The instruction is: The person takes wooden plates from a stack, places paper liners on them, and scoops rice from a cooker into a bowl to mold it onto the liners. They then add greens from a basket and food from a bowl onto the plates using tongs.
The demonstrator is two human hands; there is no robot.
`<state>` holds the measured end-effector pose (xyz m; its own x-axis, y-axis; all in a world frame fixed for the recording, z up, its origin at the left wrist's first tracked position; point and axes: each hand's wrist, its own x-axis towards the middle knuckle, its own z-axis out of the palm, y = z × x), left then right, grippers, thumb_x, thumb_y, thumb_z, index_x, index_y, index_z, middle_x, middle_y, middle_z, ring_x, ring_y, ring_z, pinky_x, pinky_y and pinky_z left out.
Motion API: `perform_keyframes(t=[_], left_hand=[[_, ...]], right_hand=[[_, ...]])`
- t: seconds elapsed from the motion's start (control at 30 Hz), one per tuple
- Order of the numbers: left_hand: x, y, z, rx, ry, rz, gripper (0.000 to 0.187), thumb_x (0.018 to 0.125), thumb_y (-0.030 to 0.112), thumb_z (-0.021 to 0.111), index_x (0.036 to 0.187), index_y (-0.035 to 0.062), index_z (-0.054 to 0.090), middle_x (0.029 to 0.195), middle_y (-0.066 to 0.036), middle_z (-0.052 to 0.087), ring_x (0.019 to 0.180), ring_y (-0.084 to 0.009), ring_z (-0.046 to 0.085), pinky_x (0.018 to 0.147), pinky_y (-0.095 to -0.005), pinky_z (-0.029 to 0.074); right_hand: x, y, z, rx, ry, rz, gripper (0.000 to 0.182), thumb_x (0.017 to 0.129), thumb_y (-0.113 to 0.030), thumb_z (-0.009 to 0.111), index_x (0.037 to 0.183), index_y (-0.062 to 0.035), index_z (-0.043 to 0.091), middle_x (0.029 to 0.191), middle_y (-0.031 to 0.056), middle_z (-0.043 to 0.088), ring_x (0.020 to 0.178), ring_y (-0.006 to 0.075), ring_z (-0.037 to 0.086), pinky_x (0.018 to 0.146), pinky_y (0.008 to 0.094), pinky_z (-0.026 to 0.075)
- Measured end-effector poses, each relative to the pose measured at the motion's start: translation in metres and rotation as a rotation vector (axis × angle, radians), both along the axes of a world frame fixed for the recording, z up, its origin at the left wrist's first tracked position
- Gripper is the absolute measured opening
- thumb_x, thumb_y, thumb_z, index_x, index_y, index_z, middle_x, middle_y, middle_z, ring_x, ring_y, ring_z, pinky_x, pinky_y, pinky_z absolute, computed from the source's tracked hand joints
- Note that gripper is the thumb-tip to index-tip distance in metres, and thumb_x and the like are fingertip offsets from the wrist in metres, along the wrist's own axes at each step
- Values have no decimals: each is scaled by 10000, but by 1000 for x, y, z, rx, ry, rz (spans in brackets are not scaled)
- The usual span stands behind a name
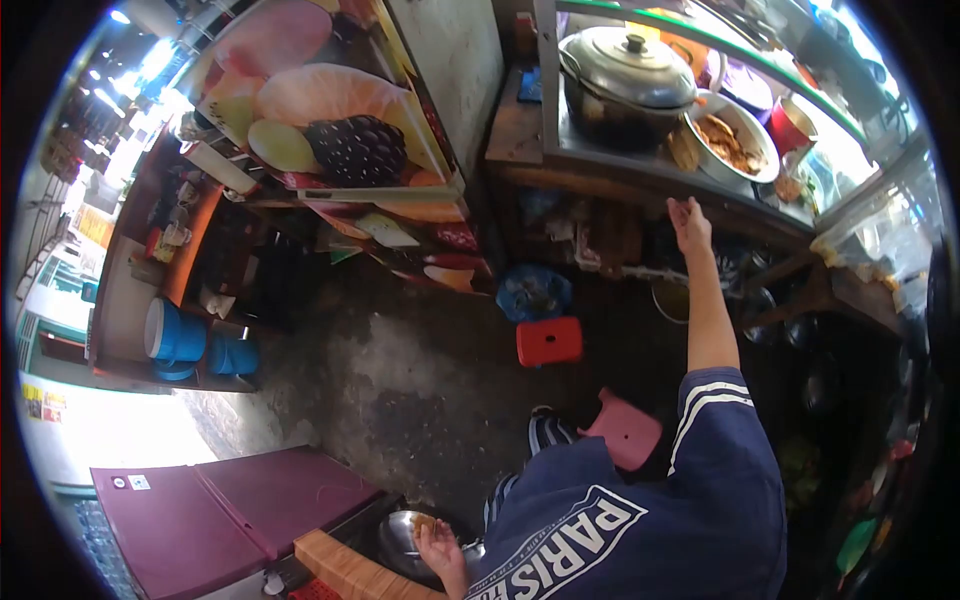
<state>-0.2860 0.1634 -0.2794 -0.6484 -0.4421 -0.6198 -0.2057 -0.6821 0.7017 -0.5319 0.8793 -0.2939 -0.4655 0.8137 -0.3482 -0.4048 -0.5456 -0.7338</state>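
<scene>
My right hand (690,226) reaches forward at the front edge of the wooden counter (640,186), with bent fingers slightly apart and nothing visible in them. Just beyond its fingertips stands a white bowl (766,165) of brown cooked food (728,145). Beside that bowl is a large dark pot (620,112) under a silver lid (630,65). Low on the left, my left hand (440,552) is raised with its fingers apart. It overlaps a shiny metal bowl (398,538), and a small brown patch shows by its fingertips.
A red stool (550,342) and a pink stool (628,430) stand on the dark floor (390,370). The fruit-patterned fridge (350,130) is ahead, left of the counter. A maroon chest-like lid (230,510) lies at lower left, below shelves with blue containers (175,335). Glass panes (885,220) border the counter.
</scene>
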Motion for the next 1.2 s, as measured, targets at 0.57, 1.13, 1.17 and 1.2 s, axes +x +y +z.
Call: perform_keyframes(t=[0.57, 1.13, 1.17, 1.2], left_hand=[[18, -129, -23, -4, -4, -329, 248, 823, 108, 621, 1042, 126, 507, 941, -49, 584, 850, -185, 553, 764, -306, 466], [51, -147, -27, 165, 34, -342, 209, 839, 97, 597, 1024, 128, 506, 932, -51, 585, 853, -197, 565, 754, -311, 480], [51, -153, -29, 166, 36, -335, 209, 839, 97, 597, 1024, 128, 506, 932, -51, 585, 853, -197, 565, 754, -311, 480], [53, -158, -30, 165, 45, -312, 208, 836, 101, 602, 1019, 131, 508, 934, -51, 586, 854, -197, 567, 751, -309, 480]], right_hand=[[524, -367, -169, -153, -1055, 358, 118, 833, -109, 534, 820, 7, 549, 642, 128, 598, 513, 215, 605, 472, 313, 519], [474, -378, -116, 83, -990, 508, 153, 886, -111, 488, 908, -13, 602, 761, 99, 626, 646, 171, 625, 593, 278, 530], [471, -380, -115, 88, -989, 514, 153, 886, -111, 488, 908, -13, 602, 761, 99, 626, 646, 171, 625, 593, 278, 530], [470, -380, -117, 93, -1003, 533, 157, 888, -114, 484, 909, -12, 602, 759, 98, 625, 643, 169, 624, 589, 278, 529]])
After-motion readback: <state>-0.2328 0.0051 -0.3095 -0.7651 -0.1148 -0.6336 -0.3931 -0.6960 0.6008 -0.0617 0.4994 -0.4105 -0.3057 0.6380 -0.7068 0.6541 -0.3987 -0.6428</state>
